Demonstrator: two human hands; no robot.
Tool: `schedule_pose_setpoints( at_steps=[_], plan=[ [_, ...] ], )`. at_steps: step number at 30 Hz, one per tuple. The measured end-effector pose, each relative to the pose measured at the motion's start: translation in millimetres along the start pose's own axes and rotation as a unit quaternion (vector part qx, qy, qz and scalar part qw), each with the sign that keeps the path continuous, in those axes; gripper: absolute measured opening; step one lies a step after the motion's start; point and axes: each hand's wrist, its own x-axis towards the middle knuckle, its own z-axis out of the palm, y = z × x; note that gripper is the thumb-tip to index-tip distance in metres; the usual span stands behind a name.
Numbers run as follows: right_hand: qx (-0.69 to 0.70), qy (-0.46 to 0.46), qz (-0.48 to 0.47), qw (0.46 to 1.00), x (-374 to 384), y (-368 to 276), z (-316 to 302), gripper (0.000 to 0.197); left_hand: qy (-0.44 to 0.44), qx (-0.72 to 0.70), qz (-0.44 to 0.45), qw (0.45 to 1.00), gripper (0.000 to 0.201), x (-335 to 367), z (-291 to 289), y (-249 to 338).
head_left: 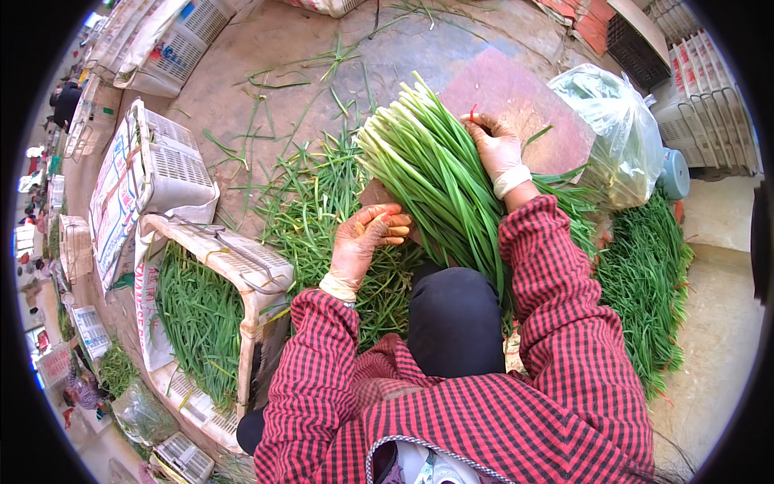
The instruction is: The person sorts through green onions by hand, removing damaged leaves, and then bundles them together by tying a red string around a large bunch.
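A thick bundle of garlic chives (pixel 439 165) lies in front of me, pale stem ends pointing up and left, green leaves running down toward my knee. My left hand (pixel 361 242), in a thin stained glove, is closed at the bundle's left side, with a bit of red tie (pixel 385 215) at its fingertips. On the far right side, my gloved right hand (pixel 493 145) pinches another red tie end (pixel 472 111) against the bundle. Whether both bits belong to one tie is hidden under the chives. A reddish board (pixel 524 97) extends beyond the bundle.
Loose chives (pixel 322 194) cover the floor at left. A lined crate (pixel 262 270) of chives stands by my left arm, another crate (pixel 177 153) behind it. Tied bundles (pixel 645 282) lie at right, near a clear plastic bag (pixel 617 129) and a blue tub (pixel 674 173).
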Motion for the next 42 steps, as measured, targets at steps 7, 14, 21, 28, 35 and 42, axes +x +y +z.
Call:
schedule_pose_setpoints(
  at_steps=[7, 14, 21, 28, 35, 42],
  plan=[
    [-0.101, -0.221, 0.182, 0.953, 17, -91, -16, 0.017, 0.003, 0.080, 0.028, 0.996, 0.022, 1, 24, 19],
    [-0.467, -0.159, -0.089, 0.865, -37, -162, 32, 0.024, 0.086, 0.204, 0.060, 0.973, 0.012, 5, 64, 28],
    [-0.345, 0.011, -0.251, 0.904, -91, -69, 59, 0.006, 0.099, 0.063, 0.109, 0.987, 0.013, -28, 59, -11],
    [-0.168, -0.056, -0.127, 0.976, -91, -34, 42, 0.032, 0.062, 0.095, 0.100, 0.988, 0.011, -25, 68, -5],
    [-0.104, -0.367, 0.034, 0.924, -47, -88, 31, 0.093, 0.041, 0.105, 0.124, 0.986, 0.016, -34, 53, -7],
    [-0.210, -0.492, 0.088, 0.840, -11, -116, 37, 0.057, 0.090, 0.614, 0.384, 0.683, 0.023, -38, 62, 30]
  ],
)
